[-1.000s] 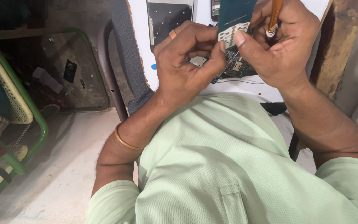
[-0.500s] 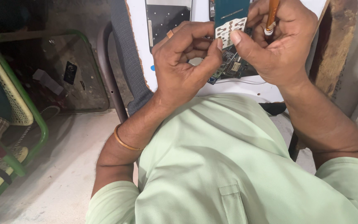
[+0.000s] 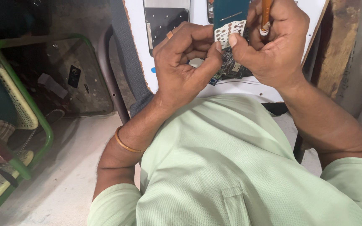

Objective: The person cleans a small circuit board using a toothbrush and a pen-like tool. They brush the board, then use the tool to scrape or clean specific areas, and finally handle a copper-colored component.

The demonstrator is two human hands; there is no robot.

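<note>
Nearest the camera: pale green shirt point(image 3: 239, 167) with a chest pocket, filling the lower frame. Both forearms come up from it. Thin metal bangle point(image 3: 126, 144) on the left wrist.

Left hand point(image 3: 185, 69) curled, fingers folded in, thumb tip pressed against the lower left edge of a small circuit board point(image 3: 230, 25). Looks like a pinch on the board between thumb and bent forefinger, but the contact on the far side is hidden.

Right hand point(image 3: 273, 46) closed. Thumb tip pressed on the white patch at the bottom of the same board, right beside the left thumb. Same hand also clamps an orange-handled tool point(image 3: 266, 14), upright between the fingers, metal collar just visible; its tip is out of view.

Board: blue-green, upright, held between both hands above the chest, top edge cut by the frame. A second, darker board point(image 3: 231, 69) sits just behind and below the thumbs.

Beyond the hands: white tabletop point(image 3: 139, 50) with chipped edge, a dark perforated plate point(image 3: 164, 19) lying on it.

Far left: green metal frame point(image 3: 42, 125), floor with scattered bits, pale concrete below.
</note>
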